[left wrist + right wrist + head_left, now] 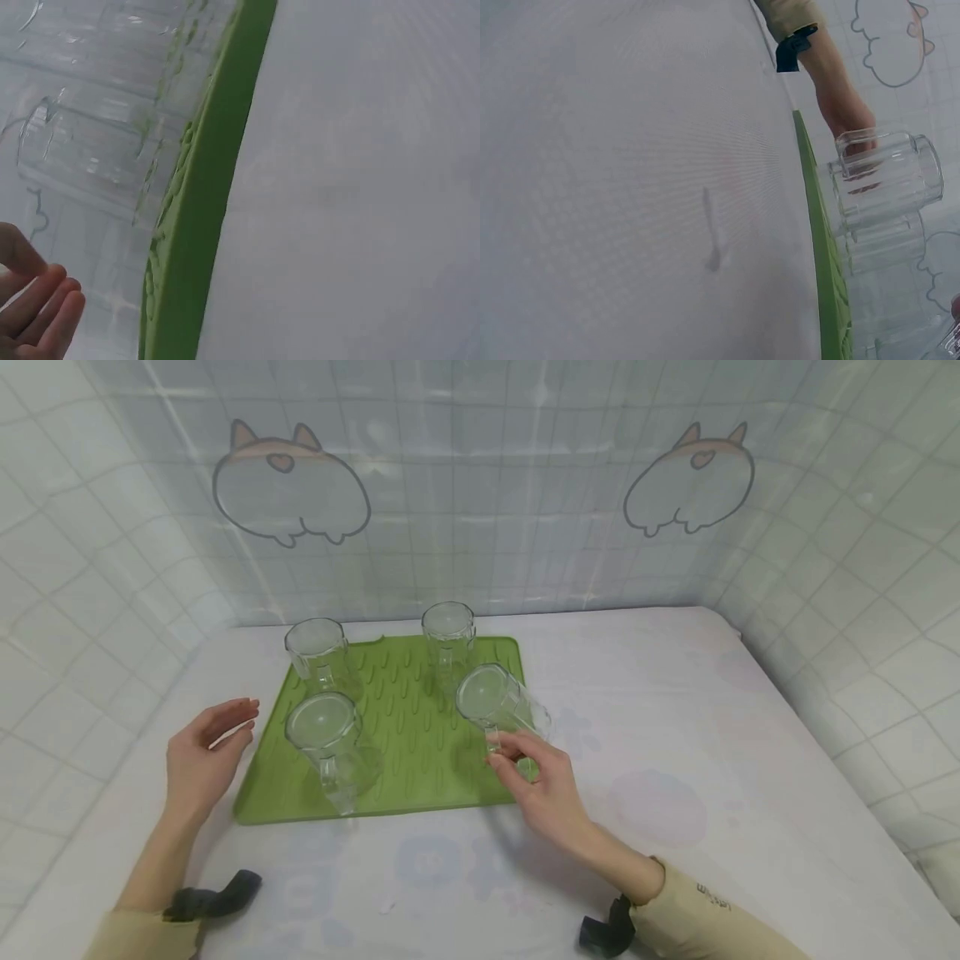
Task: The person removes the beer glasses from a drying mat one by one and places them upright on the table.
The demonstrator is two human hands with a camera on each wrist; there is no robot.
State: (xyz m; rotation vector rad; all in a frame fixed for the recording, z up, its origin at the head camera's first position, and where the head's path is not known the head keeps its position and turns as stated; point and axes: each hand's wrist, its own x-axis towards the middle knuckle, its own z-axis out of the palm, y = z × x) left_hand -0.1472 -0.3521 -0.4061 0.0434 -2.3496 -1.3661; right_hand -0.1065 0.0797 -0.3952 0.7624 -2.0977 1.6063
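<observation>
My right hand pinches the handle of a clear glass mug over the right part of a green ribbed mat. That mug leans, its far end pointing right; whether it touches the mat I cannot tell. In the right wrist view only a sliver of this mug shows at the lower right corner. My left hand hovers beside the mat's left edge, fingers loosely bent, holding nothing. Nearest to it is another glass mug at the mat's front left, its handle facing me.
Two more glass mugs stand toward the back of the mat, one at the left and one near the middle. A white patterned cloth covers the table. Tile-patterned sheeting rises behind and on both sides.
</observation>
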